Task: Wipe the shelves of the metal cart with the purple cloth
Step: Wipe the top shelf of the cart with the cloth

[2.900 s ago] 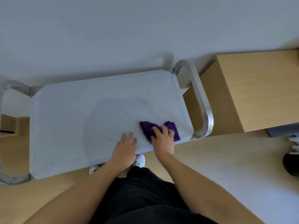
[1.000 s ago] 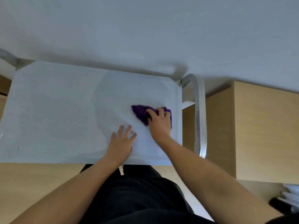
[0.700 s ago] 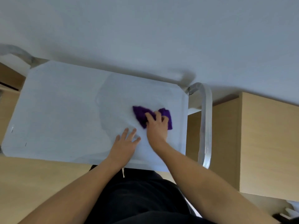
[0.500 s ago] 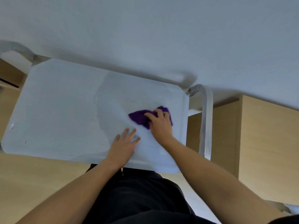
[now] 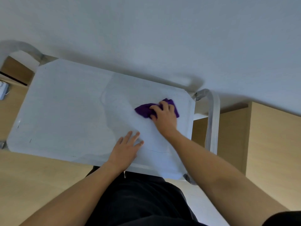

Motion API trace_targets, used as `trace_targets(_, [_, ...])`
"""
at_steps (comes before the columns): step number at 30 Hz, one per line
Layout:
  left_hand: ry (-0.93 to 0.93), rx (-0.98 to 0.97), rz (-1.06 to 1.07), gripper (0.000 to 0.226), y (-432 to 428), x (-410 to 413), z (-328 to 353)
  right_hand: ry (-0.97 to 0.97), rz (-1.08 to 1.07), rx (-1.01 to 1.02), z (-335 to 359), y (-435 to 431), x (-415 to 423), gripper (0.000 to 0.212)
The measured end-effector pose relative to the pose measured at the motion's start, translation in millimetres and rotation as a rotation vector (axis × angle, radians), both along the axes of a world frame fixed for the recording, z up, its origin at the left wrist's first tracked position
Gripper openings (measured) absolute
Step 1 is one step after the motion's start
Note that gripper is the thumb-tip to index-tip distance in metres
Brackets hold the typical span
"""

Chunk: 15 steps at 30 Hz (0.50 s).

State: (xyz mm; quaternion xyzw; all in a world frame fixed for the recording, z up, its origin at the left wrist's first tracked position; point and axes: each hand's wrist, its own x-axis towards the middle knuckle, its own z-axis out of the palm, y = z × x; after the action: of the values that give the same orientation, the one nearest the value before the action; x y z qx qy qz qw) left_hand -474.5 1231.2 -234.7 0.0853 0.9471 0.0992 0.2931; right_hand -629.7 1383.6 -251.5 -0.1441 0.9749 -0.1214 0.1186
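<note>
The metal cart's top shelf fills the middle of the head view, seen from above. A crumpled purple cloth lies on its right part, close to the far right corner. My right hand presses down on the cloth with the fingers curled over it, hiding the cloth's middle. My left hand lies flat on the shelf near its front edge, fingers spread, holding nothing. The lower shelves are hidden under the top one.
The cart's curved metal handle runs along its right end; another bend of tube shows at the far left. A white wall stands just behind the cart. A light wood cabinet is on the right.
My right hand has slid the purple cloth away from me, toward the shelf's far right corner. My left hand has stayed flat near the front edge.
</note>
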Motion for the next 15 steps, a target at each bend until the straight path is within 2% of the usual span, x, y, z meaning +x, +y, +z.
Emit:
trace_targets(5, [-0.019,0.001,-0.001,0.058,1,-1,-1,-0.023,-0.378,-0.032,-2,31,-54,0.033])
trace_targets(7, [-0.016,0.004,0.009,0.058,0,-1,-3,-0.013,-0.407,0.0,-3,13,-46,0.034])
trace_targets(9, [-0.015,0.003,0.019,0.058,0,-1,-4,-0.025,-0.286,-0.047,-3,-14,-28,0.034])
trace_targets(13, [-0.026,0.014,0.022,0.059,-1,-2,-3,-0.021,0.226,-0.106,-2,-29,-14,0.031])
trace_targets(15, [-0.027,0.022,0.027,0.058,-1,-1,-4,-0.021,0.266,-0.099,1,-17,-33,0.032])
